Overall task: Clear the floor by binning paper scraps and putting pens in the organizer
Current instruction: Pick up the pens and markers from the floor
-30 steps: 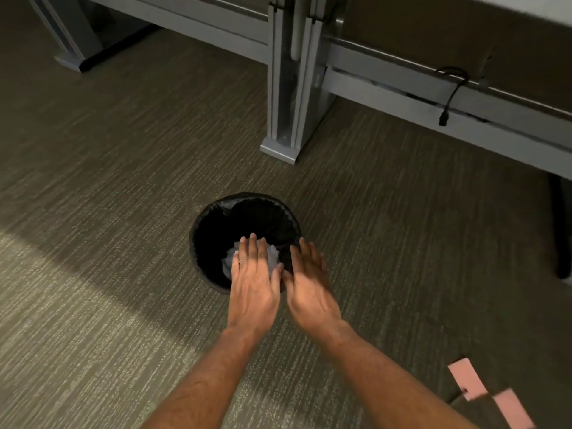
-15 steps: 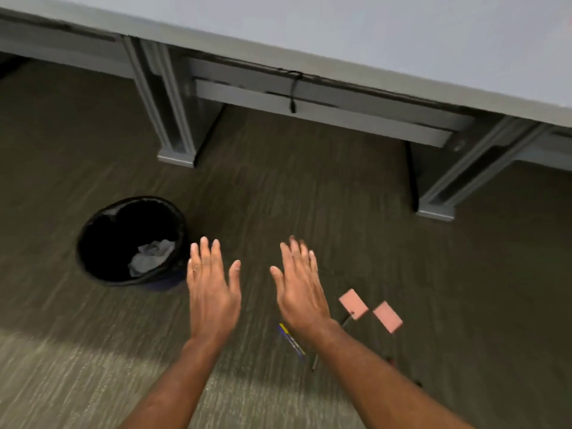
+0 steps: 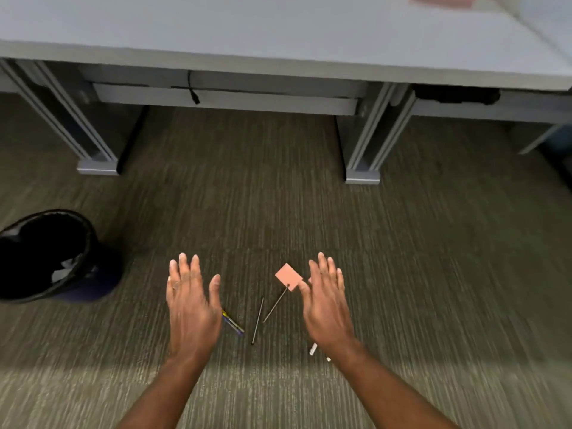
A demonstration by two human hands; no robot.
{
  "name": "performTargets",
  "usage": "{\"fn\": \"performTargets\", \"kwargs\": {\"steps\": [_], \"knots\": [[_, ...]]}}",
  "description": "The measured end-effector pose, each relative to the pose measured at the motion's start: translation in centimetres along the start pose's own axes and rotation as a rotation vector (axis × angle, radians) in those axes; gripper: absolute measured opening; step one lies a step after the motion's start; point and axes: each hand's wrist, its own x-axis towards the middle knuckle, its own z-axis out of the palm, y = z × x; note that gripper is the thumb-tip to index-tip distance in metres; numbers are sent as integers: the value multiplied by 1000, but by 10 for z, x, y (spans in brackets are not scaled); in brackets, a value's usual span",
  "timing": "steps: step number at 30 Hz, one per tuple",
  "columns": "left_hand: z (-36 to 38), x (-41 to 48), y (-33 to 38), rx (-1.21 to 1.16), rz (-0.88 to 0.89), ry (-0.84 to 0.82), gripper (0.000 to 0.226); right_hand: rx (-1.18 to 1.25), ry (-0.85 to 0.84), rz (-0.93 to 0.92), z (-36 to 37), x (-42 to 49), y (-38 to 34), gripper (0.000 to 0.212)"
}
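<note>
My left hand (image 3: 190,301) and my right hand (image 3: 328,301) hover open over the carpet, palms down, holding nothing. Between them lie two thin dark pens (image 3: 257,320) (image 3: 276,303) and a blue and yellow pen (image 3: 232,324) partly under my left hand. A pink paper square (image 3: 288,276) lies at the tip of one dark pen; a second pink scrap is mostly hidden behind my right hand. A white pen (image 3: 313,348) pokes out under my right wrist. The black bin (image 3: 89,243) with white crumpled paper (image 3: 63,270) inside stands at the left.
A grey desk (image 3: 278,41) spans the top, with metal legs (image 3: 97,164) (image 3: 362,174) standing on the carpet and a black cable (image 3: 193,94) hanging beneath. A blurred pink object (image 3: 439,1) lies on the desk's far right.
The view has swung right, away from the bin. Both hands left the bin's rim and spread apart over the pens and pink scraps.
</note>
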Motion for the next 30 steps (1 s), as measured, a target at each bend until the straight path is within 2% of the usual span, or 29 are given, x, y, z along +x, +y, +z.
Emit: {"fn": "performTargets", "kwargs": {"steps": [7, 16, 26, 30], "knots": [[47, -5, 1, 32, 56, -101, 62, -44, 15, 128, 9, -16, 60, 59], [68, 2, 2, -7, 58, -133, 57, -60, 43, 278, 16, -18, 94, 57], [205, -9, -59, 71, -19, -205, 59, -108, -5, 207, 142, 12, 164, 48], [253, -16, -93, 78, -83, -250, 57, -95, -64, 321, 198, 11, 199, 56]]}}
